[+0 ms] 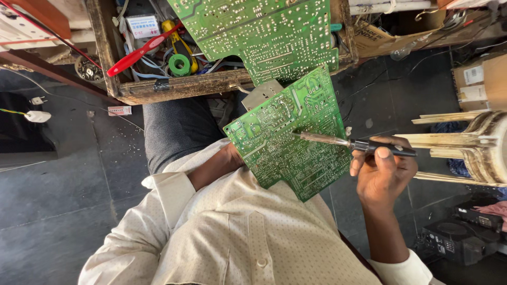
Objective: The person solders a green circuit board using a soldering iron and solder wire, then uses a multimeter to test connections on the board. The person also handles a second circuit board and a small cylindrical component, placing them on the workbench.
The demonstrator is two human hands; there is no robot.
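My left hand (228,158) grips the left edge of a green circuit board (288,134) and holds it tilted above my lap, solder side facing me; most of the hand is hidden behind the board. My right hand (383,171) is closed around the black handle of a soldering iron (359,144). Its metal tip points left and rests on the board near the middle.
A larger green circuit board (264,34) lies over a worn wooden toolbox (174,87) holding red-handled pliers (137,53), a green tape roll (179,64) and wires. Cardboard boxes (478,82) and a cream fan housing (475,145) stand at the right, black devices (457,240) lower right, on a dark tiled floor.
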